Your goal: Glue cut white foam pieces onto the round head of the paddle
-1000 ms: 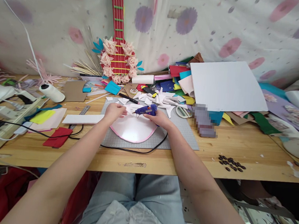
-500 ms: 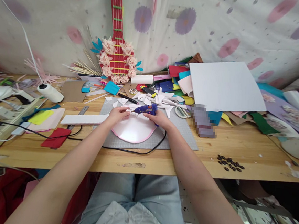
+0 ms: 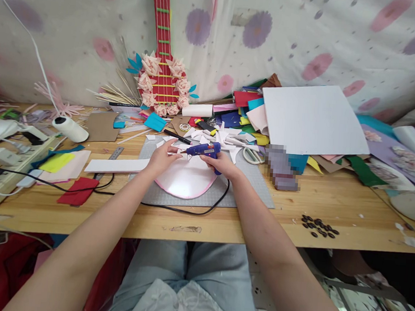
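Observation:
My right hand (image 3: 219, 164) is wrapped round a blue hot glue gun (image 3: 202, 149), its nozzle pointing left. My left hand (image 3: 164, 159) has its thumb and fingers drawn together at the nozzle tip; what they pinch is too small to make out. Both hands are over a white rounded board with a pink edge (image 3: 187, 181), whose far side the hands and gun partly hide. Under it lies a grey cutting mat (image 3: 258, 190). The gun's black cord (image 3: 188, 212) curves round the board's near side and off to the left.
Behind the hands are white scraps (image 3: 227, 135), a black pen (image 3: 176, 136) and scissors (image 3: 253, 155). A white strip (image 3: 116, 165) and red felt (image 3: 78, 191) lie left; dark oval beads (image 3: 319, 226) lie right. A red paper guitar (image 3: 166, 83) leans at the back.
The glue gun has levelled out, its nozzle shifting slightly up and left toward my left fingers. My left hand has turned a little, its fingertips now closer round the nozzle.

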`<action>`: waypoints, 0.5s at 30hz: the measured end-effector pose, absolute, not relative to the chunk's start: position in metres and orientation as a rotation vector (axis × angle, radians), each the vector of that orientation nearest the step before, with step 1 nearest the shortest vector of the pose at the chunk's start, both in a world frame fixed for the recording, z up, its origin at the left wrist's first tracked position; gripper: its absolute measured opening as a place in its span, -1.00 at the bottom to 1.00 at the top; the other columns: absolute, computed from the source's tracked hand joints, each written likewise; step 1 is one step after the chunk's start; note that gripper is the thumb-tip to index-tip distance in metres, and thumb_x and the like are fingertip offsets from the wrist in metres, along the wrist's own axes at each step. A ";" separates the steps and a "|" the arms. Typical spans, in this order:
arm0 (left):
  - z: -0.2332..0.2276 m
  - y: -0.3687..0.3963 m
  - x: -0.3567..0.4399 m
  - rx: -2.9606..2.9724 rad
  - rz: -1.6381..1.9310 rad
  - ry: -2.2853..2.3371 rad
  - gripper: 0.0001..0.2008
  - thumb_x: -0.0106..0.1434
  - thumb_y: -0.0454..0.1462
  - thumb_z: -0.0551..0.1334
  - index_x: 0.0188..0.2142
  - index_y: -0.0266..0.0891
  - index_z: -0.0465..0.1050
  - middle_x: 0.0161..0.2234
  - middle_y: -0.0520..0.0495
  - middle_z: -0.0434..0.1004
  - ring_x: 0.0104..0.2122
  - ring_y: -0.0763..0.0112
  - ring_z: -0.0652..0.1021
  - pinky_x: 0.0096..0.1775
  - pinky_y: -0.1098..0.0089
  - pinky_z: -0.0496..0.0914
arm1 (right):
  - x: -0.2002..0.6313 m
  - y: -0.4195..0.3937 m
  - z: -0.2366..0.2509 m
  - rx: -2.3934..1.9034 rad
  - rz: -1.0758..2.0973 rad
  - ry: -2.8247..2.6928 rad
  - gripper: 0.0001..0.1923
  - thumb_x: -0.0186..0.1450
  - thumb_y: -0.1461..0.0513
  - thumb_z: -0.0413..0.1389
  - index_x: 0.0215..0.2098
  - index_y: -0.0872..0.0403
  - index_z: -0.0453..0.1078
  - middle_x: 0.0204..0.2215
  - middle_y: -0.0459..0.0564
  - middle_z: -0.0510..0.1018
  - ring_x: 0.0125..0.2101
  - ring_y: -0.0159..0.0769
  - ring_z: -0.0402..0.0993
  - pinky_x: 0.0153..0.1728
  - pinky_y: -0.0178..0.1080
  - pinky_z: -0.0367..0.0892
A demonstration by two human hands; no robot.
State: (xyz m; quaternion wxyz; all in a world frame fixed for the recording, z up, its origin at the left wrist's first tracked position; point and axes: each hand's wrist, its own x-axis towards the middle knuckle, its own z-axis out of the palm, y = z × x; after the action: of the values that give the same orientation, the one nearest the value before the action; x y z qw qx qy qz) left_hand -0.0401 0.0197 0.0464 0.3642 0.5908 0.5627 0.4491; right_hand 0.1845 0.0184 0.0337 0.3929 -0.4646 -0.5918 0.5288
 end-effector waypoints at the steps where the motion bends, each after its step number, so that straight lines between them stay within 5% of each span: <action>1: 0.048 0.018 -0.040 1.533 1.147 1.458 -0.39 -0.14 -0.39 0.42 -0.03 -0.12 0.42 -0.33 -0.02 0.55 -0.20 0.28 0.53 0.01 0.27 0.30 | 0.185 0.019 0.033 -1.181 1.314 -1.552 -0.56 -0.01 -0.09 0.25 -0.63 0.05 0.24 -0.71 -0.15 0.29 -0.67 -0.47 0.14 -0.66 -0.33 0.04; 8: 0.059 0.014 -0.040 1.526 1.150 1.442 -0.35 -0.09 -0.41 0.40 0.04 -0.10 0.37 -0.32 0.01 0.56 -0.22 0.32 0.54 -0.04 0.36 0.32 | 0.189 0.022 0.030 -1.225 1.261 -1.647 -0.55 0.07 -0.11 0.18 -0.65 0.03 0.20 -0.74 -0.15 0.26 -0.67 -0.45 0.13 -0.64 -0.29 0.06; 15: 0.058 0.021 -0.050 1.529 1.209 1.343 -0.29 -0.09 -0.39 0.38 0.10 -0.12 0.29 -0.33 0.01 0.54 -0.25 0.38 0.53 -0.02 0.33 0.32 | 0.191 0.023 0.029 -1.189 1.358 -1.469 -0.59 -0.09 -0.06 0.31 -0.59 0.01 0.27 -0.76 -0.17 0.25 -0.68 -0.43 0.14 -0.65 -0.30 0.04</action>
State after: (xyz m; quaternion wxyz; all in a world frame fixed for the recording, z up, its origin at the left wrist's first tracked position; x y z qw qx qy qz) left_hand -0.0499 0.0210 0.0583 0.3776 0.5981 0.5253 0.4731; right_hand 0.1909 0.0231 0.0287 0.3959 -0.4690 -0.5798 0.5359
